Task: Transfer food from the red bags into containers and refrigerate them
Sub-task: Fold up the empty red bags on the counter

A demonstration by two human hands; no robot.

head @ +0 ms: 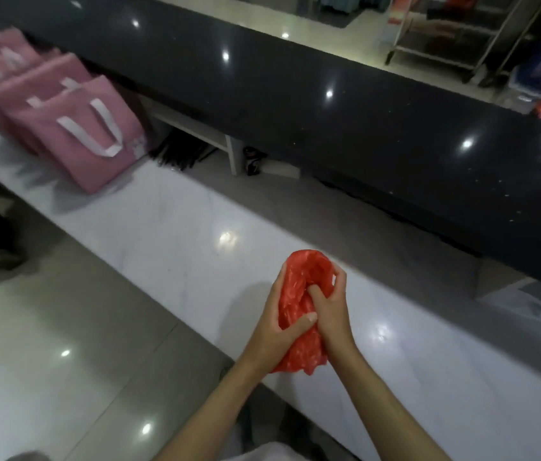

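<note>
Together, both hands' fingers (309, 319) clench the crumpled red bag (305, 287) above the white counter (169, 234).

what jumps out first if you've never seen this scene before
The eye goes first to the crumpled red bag near the bottom centre, gripped by the left hand and the right hand over the white counter. Next come the pink tote bags with white handles leaning in a row at the upper left, and the long glossy black countertop behind.
</note>
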